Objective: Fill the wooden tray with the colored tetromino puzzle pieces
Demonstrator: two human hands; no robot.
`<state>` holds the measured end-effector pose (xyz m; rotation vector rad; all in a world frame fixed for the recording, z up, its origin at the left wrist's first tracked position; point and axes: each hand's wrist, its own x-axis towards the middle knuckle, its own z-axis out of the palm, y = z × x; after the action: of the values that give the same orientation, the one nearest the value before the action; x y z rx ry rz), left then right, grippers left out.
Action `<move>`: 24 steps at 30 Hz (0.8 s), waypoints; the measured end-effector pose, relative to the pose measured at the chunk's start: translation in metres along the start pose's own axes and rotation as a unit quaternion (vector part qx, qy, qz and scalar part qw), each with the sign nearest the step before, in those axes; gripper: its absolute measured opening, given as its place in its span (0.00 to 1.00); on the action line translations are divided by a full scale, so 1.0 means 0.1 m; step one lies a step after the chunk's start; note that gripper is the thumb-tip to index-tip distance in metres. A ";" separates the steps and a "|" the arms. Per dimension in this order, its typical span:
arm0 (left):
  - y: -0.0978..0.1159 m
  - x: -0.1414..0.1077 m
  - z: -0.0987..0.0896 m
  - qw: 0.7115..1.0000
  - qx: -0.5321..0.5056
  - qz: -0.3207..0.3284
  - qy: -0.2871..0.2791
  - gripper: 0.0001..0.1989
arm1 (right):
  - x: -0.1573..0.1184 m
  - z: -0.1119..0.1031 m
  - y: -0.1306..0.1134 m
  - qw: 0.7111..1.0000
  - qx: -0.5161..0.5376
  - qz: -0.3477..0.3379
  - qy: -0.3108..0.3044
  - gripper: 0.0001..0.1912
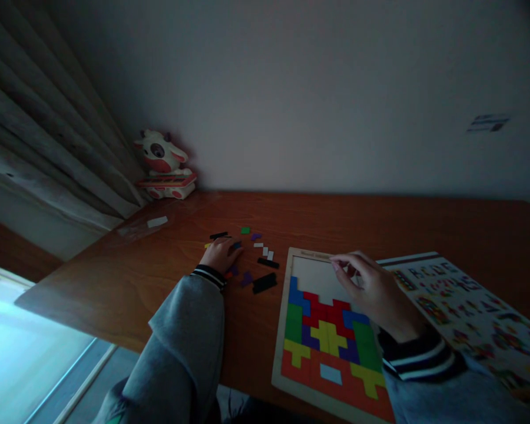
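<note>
My left hand (221, 254) reaches down among loose puzzle pieces on the table, its thumb and fingers closed around a small blue puzzle piece (237, 245). My right hand (373, 291) hovers over the top right of a wooden puzzle board (281, 347); its thumb and index fingertips come together and no piece shows between them. Red, blue, green, yellow, purple and orange pieces fill the lower part of the board, around one pale piece (331, 374). Bare wood shows in its upper part (313, 274). Black pieces (265, 283) and white pieces (265, 251) lie between hand and board.
A printed pattern sheet (468, 312) lies right of the board, partly under my right forearm. At the table's back left sits a cow toy (164, 168), near a clear plastic bag (135, 231) with a white label. A curtain (48, 118) hangs at the left.
</note>
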<state>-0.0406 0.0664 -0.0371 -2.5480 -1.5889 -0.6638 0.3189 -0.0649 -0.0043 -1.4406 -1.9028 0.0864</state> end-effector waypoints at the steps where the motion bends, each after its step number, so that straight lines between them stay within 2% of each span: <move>1: 0.01 0.00 -0.01 1.000 0.003 -0.001 0.001 0.17 | -0.01 -0.02 0.02 1.000 0.000 0.002 0.006 0.12; 4: 0.06 0.00 -0.09 1.000 0.003 -0.007 0.016 0.18 | -0.05 -0.06 0.05 1.000 0.011 0.013 0.021 0.12; 7: 0.21 -0.01 -0.21 0.998 -0.039 0.002 0.054 0.19 | -0.07 -0.09 0.05 0.999 0.027 0.029 0.029 0.12; 9: 0.40 -0.03 -0.28 0.991 -0.105 0.016 0.077 0.19 | -0.08 -0.11 0.02 0.998 0.042 0.039 0.025 0.12; 11: 0.67 -0.10 -0.31 0.977 -0.201 0.011 0.076 0.20 | -0.08 -0.13 -0.04 0.997 0.065 0.042 0.006 0.12; 13: 0.98 -0.20 -0.30 0.947 -0.317 0.001 0.045 0.21 | -0.07 -0.16 -0.13 0.995 0.089 0.025 -0.027 0.13; 15: 1.28 -0.31 -0.26 0.898 -0.439 -0.005 -0.029 0.24 | -0.08 -0.17 -0.24 0.992 0.107 -0.006 -0.060 0.15; 16: 1.41 -0.36 -0.24 0.877 -0.476 -0.005 -0.064 0.25 | -0.09 -0.17 -0.28 0.990 0.117 -0.024 -0.076 0.15; 18: 1.60 -0.43 -0.23 0.854 -0.506 0.006 -0.120 0.24 | -0.12 -0.15 -0.34 0.983 0.141 -0.059 -0.105 0.13; 21: 1.73 -0.47 -0.27 0.849 -0.507 0.012 -0.149 0.19 | -0.17 -0.08 -0.36 0.973 0.161 -0.097 -0.136 0.07; 24: 1.75 -0.47 -0.33 0.870 -0.475 0.020 -0.131 0.16 | -0.21 -0.04 -0.37 0.972 0.159 -0.097 -0.144 0.05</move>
<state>0.0831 -0.0629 0.0035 -3.4517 -1.4904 -1.4430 0.2937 -0.0977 0.0053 -1.0649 -2.1373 0.5075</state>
